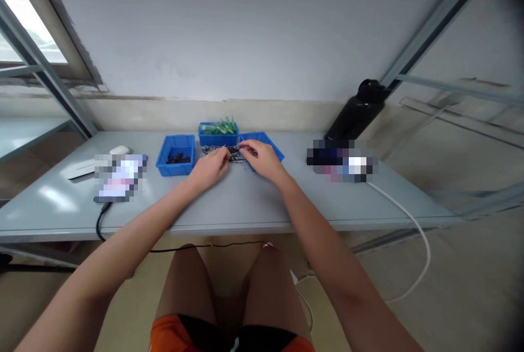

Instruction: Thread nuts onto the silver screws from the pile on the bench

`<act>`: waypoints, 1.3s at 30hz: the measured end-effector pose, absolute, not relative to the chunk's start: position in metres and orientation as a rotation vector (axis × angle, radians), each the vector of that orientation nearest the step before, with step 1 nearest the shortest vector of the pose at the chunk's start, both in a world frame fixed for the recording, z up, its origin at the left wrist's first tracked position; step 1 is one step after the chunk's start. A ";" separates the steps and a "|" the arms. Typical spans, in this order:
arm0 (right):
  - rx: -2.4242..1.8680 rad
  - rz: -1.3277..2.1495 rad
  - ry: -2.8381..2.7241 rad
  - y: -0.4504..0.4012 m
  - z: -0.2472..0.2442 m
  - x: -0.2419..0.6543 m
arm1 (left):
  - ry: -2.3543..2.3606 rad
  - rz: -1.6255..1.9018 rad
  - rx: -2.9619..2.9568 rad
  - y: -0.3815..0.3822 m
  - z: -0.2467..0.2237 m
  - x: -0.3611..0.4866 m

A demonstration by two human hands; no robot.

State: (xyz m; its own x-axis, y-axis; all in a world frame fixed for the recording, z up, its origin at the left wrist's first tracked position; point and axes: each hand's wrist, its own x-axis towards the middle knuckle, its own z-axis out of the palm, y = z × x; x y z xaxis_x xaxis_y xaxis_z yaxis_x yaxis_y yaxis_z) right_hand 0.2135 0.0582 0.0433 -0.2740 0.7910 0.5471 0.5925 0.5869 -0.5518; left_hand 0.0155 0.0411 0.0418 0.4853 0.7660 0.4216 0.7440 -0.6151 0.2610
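A pile of small, thin metal pieces [235, 156] lies on the grey table between my two hands. My left hand [210, 169] rests at the pile's near left side, its fingers curled together. From the right, my right hand [262, 159] reaches over the pile with thumb and fingers drawn together. What either hand pinches is too small to make out. Just behind the pile stands a blue bin of green strips [218, 139]. Left of my left hand is a blue bin of small dark pieces [162, 171]. My right hand partly covers another blue bin [266, 138], whose contents I cannot see well.
A phone-like device [119, 178] with a black cable lies at the left, near a small white case [120, 150]. At the right, a black bottle [355, 114] stands behind a blurred-out object [339, 161] and a white cable [403, 207]. A wall rises behind the table [233, 204].
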 end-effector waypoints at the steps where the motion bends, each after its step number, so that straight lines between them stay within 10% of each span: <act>1: -1.101 0.297 -2.005 0.058 0.044 0.213 | 1.340 0.811 2.669 0.041 0.042 0.016; 39: -1.004 0.262 -2.129 0.057 0.040 0.210 | 1.278 0.960 2.670 0.039 0.044 0.014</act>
State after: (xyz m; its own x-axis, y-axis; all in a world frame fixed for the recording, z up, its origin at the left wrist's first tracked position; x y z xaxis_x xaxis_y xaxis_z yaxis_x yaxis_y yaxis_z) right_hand 0.2103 0.0574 0.0400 -0.4077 0.7312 0.5469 0.5766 0.6706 -0.4668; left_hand 0.0141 0.0393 0.0443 0.4725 0.7140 0.5167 0.6955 -0.6622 0.2790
